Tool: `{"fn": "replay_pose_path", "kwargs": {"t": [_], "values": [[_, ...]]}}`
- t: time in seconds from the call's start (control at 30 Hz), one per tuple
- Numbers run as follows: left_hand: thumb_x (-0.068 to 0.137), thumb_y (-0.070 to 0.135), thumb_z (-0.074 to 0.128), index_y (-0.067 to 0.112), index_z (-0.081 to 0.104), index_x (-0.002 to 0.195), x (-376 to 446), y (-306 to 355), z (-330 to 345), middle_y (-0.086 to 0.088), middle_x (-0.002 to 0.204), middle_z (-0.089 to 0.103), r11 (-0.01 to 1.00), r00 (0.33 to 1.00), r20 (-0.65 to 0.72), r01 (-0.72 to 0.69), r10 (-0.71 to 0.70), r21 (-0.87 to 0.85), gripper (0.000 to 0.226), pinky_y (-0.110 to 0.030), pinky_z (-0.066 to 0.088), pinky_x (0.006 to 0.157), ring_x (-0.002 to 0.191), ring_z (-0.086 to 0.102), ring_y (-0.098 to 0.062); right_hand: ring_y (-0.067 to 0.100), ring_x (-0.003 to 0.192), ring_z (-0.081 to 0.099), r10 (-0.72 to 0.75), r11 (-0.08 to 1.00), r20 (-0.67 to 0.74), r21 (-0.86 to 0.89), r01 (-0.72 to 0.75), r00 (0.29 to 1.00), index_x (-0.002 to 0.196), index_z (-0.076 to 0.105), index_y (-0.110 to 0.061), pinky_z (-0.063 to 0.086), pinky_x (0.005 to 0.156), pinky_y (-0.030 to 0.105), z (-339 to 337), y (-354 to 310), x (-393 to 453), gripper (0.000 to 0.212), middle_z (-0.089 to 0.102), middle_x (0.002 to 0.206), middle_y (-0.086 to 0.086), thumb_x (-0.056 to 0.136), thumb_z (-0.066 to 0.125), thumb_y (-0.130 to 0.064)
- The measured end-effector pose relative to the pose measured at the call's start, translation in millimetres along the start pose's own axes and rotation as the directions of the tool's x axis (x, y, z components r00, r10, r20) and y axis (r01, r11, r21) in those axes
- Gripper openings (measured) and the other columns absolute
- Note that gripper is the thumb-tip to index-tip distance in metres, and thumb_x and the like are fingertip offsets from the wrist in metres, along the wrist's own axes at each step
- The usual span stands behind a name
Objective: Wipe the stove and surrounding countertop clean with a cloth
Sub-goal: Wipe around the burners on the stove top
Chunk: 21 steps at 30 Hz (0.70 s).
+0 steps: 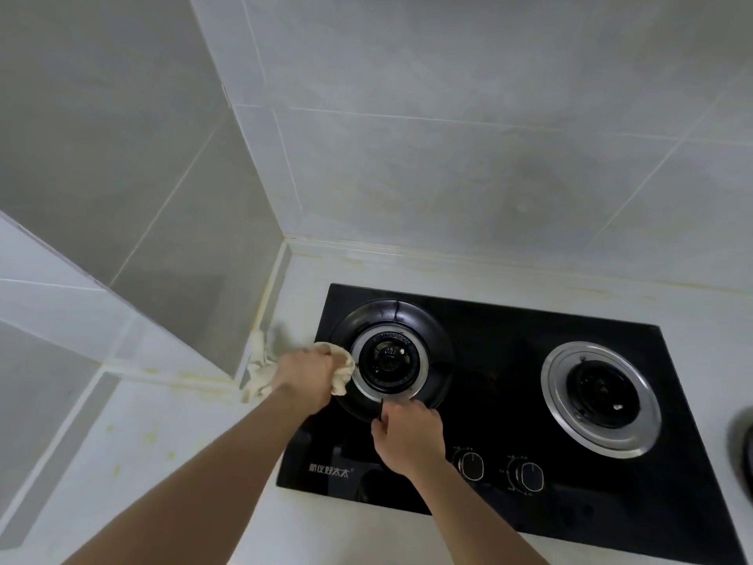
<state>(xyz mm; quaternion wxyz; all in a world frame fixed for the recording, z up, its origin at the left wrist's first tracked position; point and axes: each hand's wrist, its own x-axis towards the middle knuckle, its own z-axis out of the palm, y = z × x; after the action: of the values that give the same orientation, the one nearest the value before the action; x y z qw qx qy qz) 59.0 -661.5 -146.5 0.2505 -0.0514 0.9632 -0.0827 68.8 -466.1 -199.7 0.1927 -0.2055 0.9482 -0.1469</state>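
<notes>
A black glass two-burner stove (501,360) is set into the white countertop (163,442). My left hand (305,377) grips a cream cloth (260,369) and holds it against the left side of the left burner (391,356). The cloth's loose end trails left over the counter toward the wall corner. My right hand (407,436) pinches the front rim of the black ring around the left burner. The right burner (601,395) with its steel ring stands bare.
Two knobs (472,464) (529,476) sit at the stove's front. Grey tiled walls (448,136) close the back and left. Yellowish stains mark the counter at left (150,434) and the wall seam. A dark round object (743,446) shows at the right edge.
</notes>
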Motion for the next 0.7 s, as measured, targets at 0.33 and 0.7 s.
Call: {"fn": "replay_pose_path", "kwargs": {"t": [0.33, 0.7], "values": [[0.092, 0.027, 0.057, 0.034, 0.045, 0.145, -3.6, 15.5, 19.7, 0.002, 0.132, 0.057, 1.0, 0.999, -0.044, 0.001, 0.0, 0.01, 0.055, -0.034, 0.047, 0.078, 0.11, 0.066, -0.025, 0.022, 0.105, 0.059, -0.017, 0.999, 0.045, -0.032, 0.019, 0.999, 0.104, 0.062, -0.021, 0.045, 0.09, 0.041, -0.5, 4.6, 2.0, 0.029, 0.066, 0.107, -0.001, 0.1, 0.045, -0.045], [0.094, 0.023, 0.059, 0.033, 0.043, 0.146, -14.3, 30.7, 26.4, -0.004, 0.13, 0.058, 0.993, 0.995, -0.007, -0.102, 0.102, -0.063, 0.056, -0.039, 0.051, 0.088, 0.113, 0.065, -0.03, 0.018, 0.107, 0.058, -0.028, 1.0, 0.01, 0.008, 0.028, 1.0, 0.1, 0.06, -0.028, 0.044, 0.085, 0.037, 0.0, 8.6, -2.6, 0.023, 0.063, 0.107, -0.007, 0.099, 0.05, -0.048]]}}
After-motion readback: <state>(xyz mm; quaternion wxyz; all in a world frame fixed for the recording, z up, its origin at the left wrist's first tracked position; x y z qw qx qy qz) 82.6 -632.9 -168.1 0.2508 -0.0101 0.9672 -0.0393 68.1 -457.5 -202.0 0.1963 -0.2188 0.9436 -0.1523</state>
